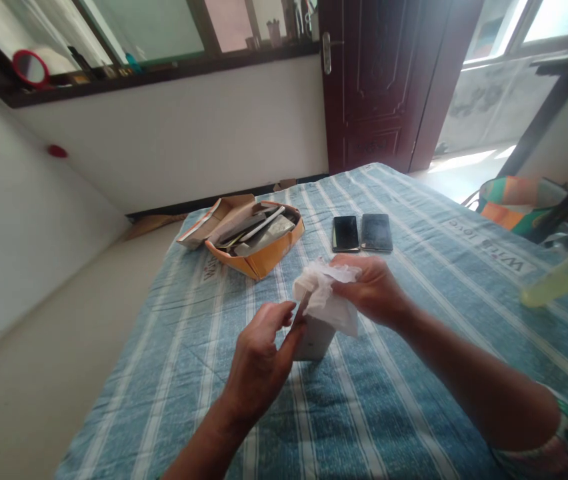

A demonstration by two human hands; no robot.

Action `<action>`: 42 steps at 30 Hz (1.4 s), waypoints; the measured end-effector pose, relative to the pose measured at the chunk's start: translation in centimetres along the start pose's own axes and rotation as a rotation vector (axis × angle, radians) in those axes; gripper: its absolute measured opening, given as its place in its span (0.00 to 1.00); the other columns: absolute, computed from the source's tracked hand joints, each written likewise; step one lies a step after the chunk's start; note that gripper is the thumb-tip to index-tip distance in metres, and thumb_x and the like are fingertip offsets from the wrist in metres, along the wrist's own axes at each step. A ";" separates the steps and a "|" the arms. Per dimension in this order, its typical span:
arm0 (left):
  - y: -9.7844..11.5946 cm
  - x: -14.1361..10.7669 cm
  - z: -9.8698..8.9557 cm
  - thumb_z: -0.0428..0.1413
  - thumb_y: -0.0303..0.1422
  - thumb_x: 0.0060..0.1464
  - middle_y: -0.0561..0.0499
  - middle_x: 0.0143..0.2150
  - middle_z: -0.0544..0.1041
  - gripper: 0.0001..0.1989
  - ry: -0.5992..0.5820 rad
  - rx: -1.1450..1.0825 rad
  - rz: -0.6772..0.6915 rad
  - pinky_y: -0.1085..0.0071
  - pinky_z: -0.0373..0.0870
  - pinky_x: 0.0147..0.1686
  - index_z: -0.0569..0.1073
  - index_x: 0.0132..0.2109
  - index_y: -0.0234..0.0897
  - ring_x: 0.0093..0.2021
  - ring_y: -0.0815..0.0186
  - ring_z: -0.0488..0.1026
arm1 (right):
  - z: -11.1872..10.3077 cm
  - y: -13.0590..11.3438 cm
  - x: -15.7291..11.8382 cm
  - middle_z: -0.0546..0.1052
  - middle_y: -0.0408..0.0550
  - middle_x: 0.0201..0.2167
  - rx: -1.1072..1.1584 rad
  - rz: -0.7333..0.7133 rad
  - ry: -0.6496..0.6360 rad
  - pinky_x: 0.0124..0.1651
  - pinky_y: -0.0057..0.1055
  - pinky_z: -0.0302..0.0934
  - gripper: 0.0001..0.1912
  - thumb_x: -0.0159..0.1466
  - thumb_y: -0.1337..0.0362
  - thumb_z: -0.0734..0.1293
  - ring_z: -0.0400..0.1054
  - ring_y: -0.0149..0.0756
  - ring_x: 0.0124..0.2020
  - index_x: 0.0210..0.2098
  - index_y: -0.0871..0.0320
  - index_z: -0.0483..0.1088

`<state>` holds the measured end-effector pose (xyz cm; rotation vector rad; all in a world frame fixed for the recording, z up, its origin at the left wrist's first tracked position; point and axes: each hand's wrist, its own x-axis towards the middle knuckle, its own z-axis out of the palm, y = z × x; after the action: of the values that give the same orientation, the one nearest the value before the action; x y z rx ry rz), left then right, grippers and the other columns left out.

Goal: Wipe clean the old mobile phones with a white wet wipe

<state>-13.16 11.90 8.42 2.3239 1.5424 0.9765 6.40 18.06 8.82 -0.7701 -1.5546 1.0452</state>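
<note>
A flat grey device is held tilted above the striped blue cloth, partly covered by a crumpled white tissue. My left hand grips the device's left edge between thumb and fingers. Pinched in my right hand is the tissue, pressed against the device's upper part. Beyond my right hand lie a black phone-like device and a dark flat device, side by side. An open orange box at the back left holds several flat devices and a white stick-like item.
The striped cloth covers a wide surface. A translucent yellow-green object is at the right. Beyond stand a dark red door and a window ledge with a red-framed mirror.
</note>
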 end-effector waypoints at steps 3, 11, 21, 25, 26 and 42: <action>0.3 0.3 -1.1 0.54 0.28 0.54 0.51 0.34 0.76 0.06 0.037 -0.022 -0.039 0.71 0.71 0.35 0.73 0.39 0.37 0.34 0.67 0.74 | 2.0 -0.6 -0.1 0.71 0.42 0.25 0.011 -0.101 -0.037 0.28 0.25 0.58 0.06 0.58 0.69 0.66 0.64 0.28 0.26 0.25 0.60 0.72; 0.1 -0.8 -2.1 0.58 0.34 0.53 0.52 0.38 0.80 0.16 0.204 -0.096 -0.147 0.70 0.74 0.40 0.73 0.49 0.38 0.35 0.66 0.77 | 5.5 -1.0 -1.2 0.74 0.46 0.30 -0.105 -0.323 0.009 0.33 0.28 0.64 0.07 0.62 0.70 0.64 0.68 0.30 0.30 0.32 0.59 0.75; 0.0 -1.1 -2.4 0.61 0.35 0.49 0.52 0.38 0.81 0.27 0.239 -0.143 -0.290 0.70 0.75 0.39 0.68 0.56 0.37 0.37 0.63 0.78 | 6.6 -0.4 -2.1 0.71 0.43 0.28 0.095 -0.134 0.084 0.33 0.27 0.59 0.08 0.63 0.66 0.63 0.64 0.30 0.30 0.29 0.58 0.73; -0.1 -1.0 -2.6 0.60 0.33 0.50 0.53 0.35 0.81 0.24 0.216 -0.130 -0.274 0.70 0.74 0.41 0.69 0.55 0.37 0.35 0.65 0.78 | 5.7 -0.1 -2.3 0.71 0.43 0.27 0.216 0.003 0.115 0.32 0.27 0.58 0.07 0.61 0.62 0.66 0.64 0.30 0.29 0.29 0.58 0.73; -0.2 -1.1 -2.6 0.60 0.33 0.50 0.53 0.34 0.81 0.23 0.222 -0.116 -0.261 0.70 0.74 0.41 0.70 0.54 0.37 0.34 0.65 0.78 | 5.5 0.1 -2.4 0.71 0.42 0.26 0.247 0.045 0.126 0.31 0.27 0.58 0.08 0.60 0.61 0.67 0.63 0.30 0.29 0.28 0.58 0.72; -0.6 -0.2 -2.3 0.61 0.31 0.49 0.56 0.32 0.79 0.08 0.348 -0.100 -0.148 0.75 0.73 0.35 0.77 0.39 0.39 0.31 0.69 0.76 | 3.9 0.8 -1.5 0.75 0.47 0.30 -0.099 -0.140 0.261 0.33 0.31 0.65 0.08 0.63 0.66 0.64 0.69 0.33 0.31 0.35 0.59 0.75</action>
<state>-15.08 11.54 9.79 2.0178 1.7119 1.4405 2.91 16.15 7.24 -0.8179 -1.4210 0.7384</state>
